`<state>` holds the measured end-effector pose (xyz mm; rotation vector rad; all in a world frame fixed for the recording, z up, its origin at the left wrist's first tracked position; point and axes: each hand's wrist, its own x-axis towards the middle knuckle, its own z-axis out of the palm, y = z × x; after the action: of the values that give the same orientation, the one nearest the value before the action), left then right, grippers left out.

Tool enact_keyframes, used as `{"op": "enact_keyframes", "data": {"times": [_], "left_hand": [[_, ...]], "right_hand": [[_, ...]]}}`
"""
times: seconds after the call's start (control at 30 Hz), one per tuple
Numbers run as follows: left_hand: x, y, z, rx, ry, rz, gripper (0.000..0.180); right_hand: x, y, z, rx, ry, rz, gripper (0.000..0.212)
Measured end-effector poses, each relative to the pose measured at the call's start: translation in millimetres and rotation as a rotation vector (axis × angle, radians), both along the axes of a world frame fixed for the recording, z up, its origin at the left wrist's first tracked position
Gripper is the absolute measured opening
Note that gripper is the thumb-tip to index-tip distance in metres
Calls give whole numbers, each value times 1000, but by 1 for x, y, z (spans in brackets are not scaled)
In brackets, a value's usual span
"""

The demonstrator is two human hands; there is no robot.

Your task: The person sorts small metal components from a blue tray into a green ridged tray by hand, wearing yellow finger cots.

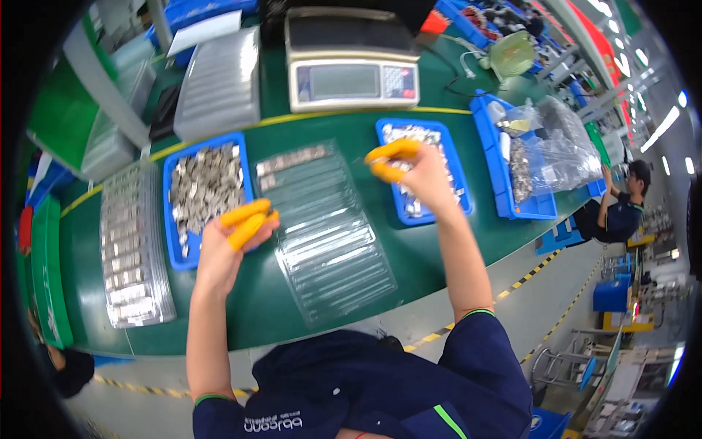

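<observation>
Navy shirt [387, 380] at the bench [234, 318] edge, slotted tray [336, 252] just beyond.
Left hand [228, 238], thumb and fingers close together, hovers between tray and left bin [171, 241]; right hand [415, 164], thumb and finger slightly parted, crosses the right bin [439, 217]'s left edge; whether either grips anything cannot be told. Bins flank the tray, seemingly keeping parts within each hand's reach: metal parts [207, 179] lie left of the left hand, pale parts [406, 133] around the right. Scale [353, 82] stands beyond.

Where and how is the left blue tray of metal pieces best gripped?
The blue tray is probably best held by both long rims, from left and right together: it is open-topped and full of loose metal pieces, so a level hold should spill least.
</observation>
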<state>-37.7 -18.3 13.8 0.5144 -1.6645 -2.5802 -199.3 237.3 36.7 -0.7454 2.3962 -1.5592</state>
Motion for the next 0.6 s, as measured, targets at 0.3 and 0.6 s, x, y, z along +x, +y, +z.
{"op": "enact_keyframes", "data": {"times": [0.3,0.6], "left_hand": [[7,43,-11,25,156,386,29],[5,49,-33,293,138,419,26]], "right_hand": [[52,-72,-22,-535,-670,191,26],[81,-85,-21,-451,-469,129,20]]}}
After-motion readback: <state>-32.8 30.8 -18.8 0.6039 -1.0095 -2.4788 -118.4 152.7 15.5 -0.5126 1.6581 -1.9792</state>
